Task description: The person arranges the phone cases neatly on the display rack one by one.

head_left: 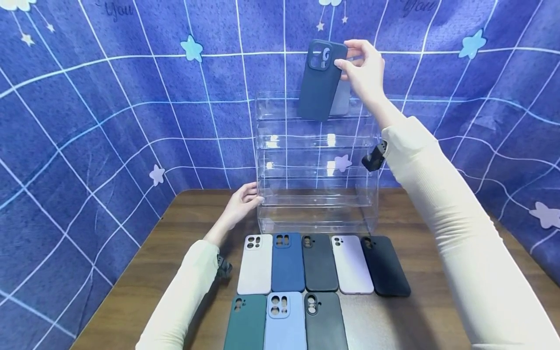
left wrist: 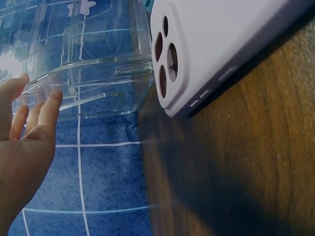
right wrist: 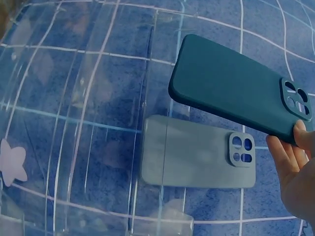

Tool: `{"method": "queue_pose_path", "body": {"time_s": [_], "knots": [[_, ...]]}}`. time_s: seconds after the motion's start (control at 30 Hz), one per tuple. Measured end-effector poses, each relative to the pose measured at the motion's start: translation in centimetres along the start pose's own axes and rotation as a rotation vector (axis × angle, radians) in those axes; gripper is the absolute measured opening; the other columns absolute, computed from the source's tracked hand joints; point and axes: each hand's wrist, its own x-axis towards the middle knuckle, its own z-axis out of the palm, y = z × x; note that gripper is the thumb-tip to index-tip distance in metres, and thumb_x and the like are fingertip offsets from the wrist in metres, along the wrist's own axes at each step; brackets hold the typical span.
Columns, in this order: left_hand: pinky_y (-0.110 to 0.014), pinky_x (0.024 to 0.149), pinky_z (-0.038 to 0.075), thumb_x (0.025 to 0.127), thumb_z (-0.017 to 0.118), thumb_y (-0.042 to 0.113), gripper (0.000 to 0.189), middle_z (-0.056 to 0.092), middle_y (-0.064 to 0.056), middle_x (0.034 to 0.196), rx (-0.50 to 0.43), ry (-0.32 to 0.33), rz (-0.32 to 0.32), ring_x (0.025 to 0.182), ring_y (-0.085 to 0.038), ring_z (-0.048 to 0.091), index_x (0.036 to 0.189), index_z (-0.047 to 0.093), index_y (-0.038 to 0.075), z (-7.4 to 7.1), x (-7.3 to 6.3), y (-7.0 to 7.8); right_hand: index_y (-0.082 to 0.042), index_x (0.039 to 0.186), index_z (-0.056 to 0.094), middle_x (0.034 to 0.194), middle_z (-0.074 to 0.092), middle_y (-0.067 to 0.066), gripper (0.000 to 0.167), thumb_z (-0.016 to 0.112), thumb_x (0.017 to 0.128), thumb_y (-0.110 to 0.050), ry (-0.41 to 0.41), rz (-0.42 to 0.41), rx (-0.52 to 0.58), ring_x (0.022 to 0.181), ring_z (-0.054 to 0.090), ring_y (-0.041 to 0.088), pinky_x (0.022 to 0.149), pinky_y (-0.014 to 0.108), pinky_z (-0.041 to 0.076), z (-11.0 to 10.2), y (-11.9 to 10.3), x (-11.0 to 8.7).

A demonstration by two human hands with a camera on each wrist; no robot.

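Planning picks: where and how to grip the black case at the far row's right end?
Probably pinch the black case by its long right edge, coming from the right: it lies flat, that side is free, the lavender case sits close along its left.

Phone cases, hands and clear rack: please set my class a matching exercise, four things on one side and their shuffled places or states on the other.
1. Left hand
2. Right hand
3. White case
4. Pale grey case

A. Left end, row of five
B. In the clear rack's top tier
C. Holding a dark teal case
D. At the rack's left side

Pairs: 1-D, 2-C, 3-A, 4-B
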Motion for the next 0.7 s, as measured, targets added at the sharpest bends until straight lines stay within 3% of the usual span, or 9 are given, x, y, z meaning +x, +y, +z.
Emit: {"method": "queue_pose_path", "body": {"time_s": [0.2, 0.4, 0.7], "knots": [[-0.021, 0.082, 0.052, 0.089, 0.065, 0.015, 0.058, 0.053, -0.021, 0.129, 0.003, -0.003, -0.011, 0.113, -0.029, 0.057, 0.139, 0.039, 0.006, 0.0, 0.1, -0.3, -0.008, 0.120, 0.060, 0.093, 0.056, -0.004, 0.040, 0.070, 0.081, -0.002, 0.044, 0.003, 0.016, 0.071, 0.059, 0.003, 0.070, 0.023, 0.058, 1.5, 0.3, 0.7], [-0.021, 0.082, 0.052, 0.089, 0.063, 0.007, 0.058, 0.050, -0.028, 0.130, -0.041, -0.019, -0.012, 0.116, -0.036, 0.054, 0.140, 0.037, 0.000, 0.0, 0.1, 0.1, -0.009, 0.119, 0.058, 0.094, 0.054, -0.004, 0.039, 0.068, 0.083, -0.001, 0.086, 0.013, 0.062, 0.072, 0.059, 0.005, 0.073, 0.024, 0.057, 2.8, 0.3, 1.2], [-0.020, 0.085, 0.052, 0.088, 0.065, 0.012, 0.057, 0.055, -0.022, 0.128, 0.010, 0.006, 0.017, 0.113, -0.031, 0.058, 0.139, 0.041, 0.004, -0.1, 0.0, -0.2, -0.011, 0.119, 0.055, 0.097, 0.052, -0.004, 0.036, 0.064, 0.086, -0.001, 0.146, -0.025, 0.090, 0.076, 0.058, 0.005, 0.075, 0.026, 0.057, 4.8, 1.9, 2.3]]}}
